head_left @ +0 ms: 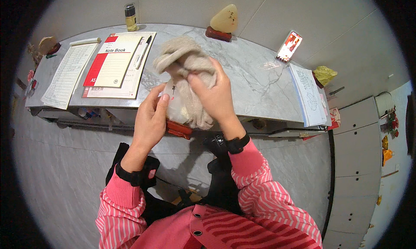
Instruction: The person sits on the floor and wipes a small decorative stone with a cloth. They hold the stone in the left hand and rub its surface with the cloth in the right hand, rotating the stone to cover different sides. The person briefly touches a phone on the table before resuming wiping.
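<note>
A pale stone ornament [174, 102] with dark marks on its face is held up in front of me, just past the near edge of the table. Its reddish-brown base [178, 130] points down toward the floor. My left hand [151, 117] grips the stone's left edge between thumb and fingers. In my right hand [216, 93] is a bunched beige cloth [185, 54], pressed against the stone's right side with the thumb on top. Folds of the cloth cover much of the stone, and its upper part is hidden.
On the grey marbled table [255, 86] lie a red-and-white notebook [110, 60], a marker pen [143, 54] and written sheets [71, 73]. Behind them stand a small bottle [131, 18], another stone ornament [224, 20] and a lit phone [288, 47]. More papers [308, 95] lie at right.
</note>
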`<move>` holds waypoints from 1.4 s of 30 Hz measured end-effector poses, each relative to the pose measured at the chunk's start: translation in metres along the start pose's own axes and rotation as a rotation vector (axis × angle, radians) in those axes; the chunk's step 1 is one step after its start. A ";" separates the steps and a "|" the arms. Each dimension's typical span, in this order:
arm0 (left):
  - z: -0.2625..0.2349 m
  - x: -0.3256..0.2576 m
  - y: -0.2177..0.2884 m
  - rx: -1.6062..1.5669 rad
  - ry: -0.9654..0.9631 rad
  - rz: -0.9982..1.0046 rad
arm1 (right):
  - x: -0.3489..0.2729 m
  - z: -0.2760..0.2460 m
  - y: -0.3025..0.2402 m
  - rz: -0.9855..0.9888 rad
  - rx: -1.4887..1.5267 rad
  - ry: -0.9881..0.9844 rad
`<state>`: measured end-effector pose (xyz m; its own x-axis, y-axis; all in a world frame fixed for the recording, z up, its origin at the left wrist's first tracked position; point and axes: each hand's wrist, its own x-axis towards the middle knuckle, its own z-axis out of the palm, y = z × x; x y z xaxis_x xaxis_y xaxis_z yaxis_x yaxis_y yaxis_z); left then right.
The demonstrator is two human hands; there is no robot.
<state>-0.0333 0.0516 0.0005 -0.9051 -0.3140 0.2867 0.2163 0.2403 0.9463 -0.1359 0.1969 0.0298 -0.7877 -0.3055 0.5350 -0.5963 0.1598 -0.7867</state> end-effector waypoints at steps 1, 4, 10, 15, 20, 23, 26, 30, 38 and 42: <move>0.000 0.001 0.000 -0.102 -0.035 -0.109 | 0.001 -0.001 0.002 0.133 0.175 -0.020; 0.000 0.002 0.000 -0.243 -0.057 -0.164 | -0.002 0.004 0.005 0.283 0.460 -0.023; -0.003 0.005 0.005 -0.650 0.037 -0.247 | -0.016 0.022 0.002 0.365 0.650 -0.101; -0.015 0.008 0.004 -0.791 0.142 -0.364 | -0.028 0.032 -0.007 0.253 0.480 -0.236; -0.018 0.006 -0.006 -0.819 0.190 -0.485 | -0.027 0.032 -0.007 0.176 0.467 -0.286; -0.020 0.006 -0.011 -0.847 0.100 -0.520 | -0.028 0.030 -0.007 0.122 0.317 -0.221; -0.018 0.005 -0.008 -0.797 -0.002 -0.527 | -0.031 0.028 -0.009 0.091 0.214 -0.111; -0.003 0.000 0.002 -0.771 -0.160 -0.307 | -0.016 0.016 -0.001 0.190 0.243 0.031; 0.005 0.000 -0.010 -0.285 -0.069 -0.184 | -0.006 0.006 0.007 0.192 0.212 0.053; -0.002 0.008 -0.023 -0.155 0.075 -0.060 | -0.015 0.013 -0.004 0.084 -0.032 -0.006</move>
<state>-0.0445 0.0418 -0.0184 -0.8895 -0.3924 0.2343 0.2223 0.0765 0.9720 -0.1198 0.1890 0.0211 -0.8344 -0.2956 0.4651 -0.5325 0.2149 -0.8187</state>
